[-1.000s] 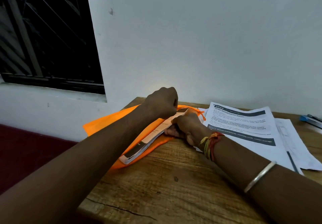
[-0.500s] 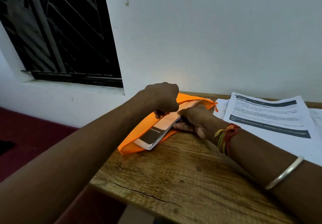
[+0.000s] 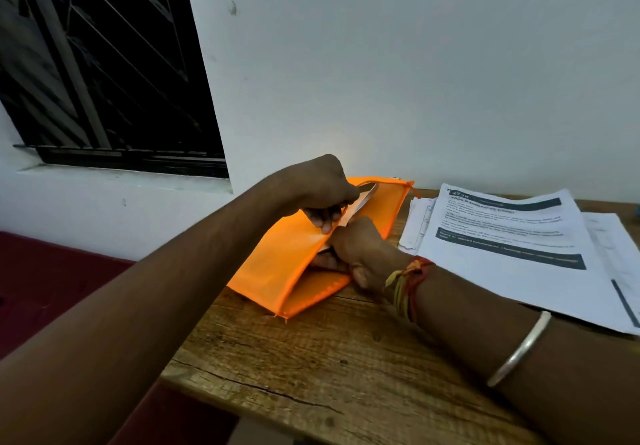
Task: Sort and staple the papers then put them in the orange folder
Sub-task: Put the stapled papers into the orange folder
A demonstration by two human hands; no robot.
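Now mid-insert, by look of it. Pinching top flap of orange folder (image 3: 277, 264) w/ L hand (image 3: 322, 195), flap lifted so mouth gapes; folder at far-left of table (image 3: 346, 358). Gripping sheaf (image 3: 360, 202) w/ R hand (image 3: 356, 247), fingers curled in mouth, sheaf mostly hidden inside. To do well: hold flap high, slide sheaf flat to closed edge, mind corners, avoid shoving folder off left edge. Count: 1 folder, 1 sheaf, 1 loose pile (image 3: 502, 237) right w/ 3+ sheets showing, 2 hands.

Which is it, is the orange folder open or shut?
Open. The left hand pinches the upper flap of the orange folder, holding it raised off the lower one, while the right hand holds papers in the gap.
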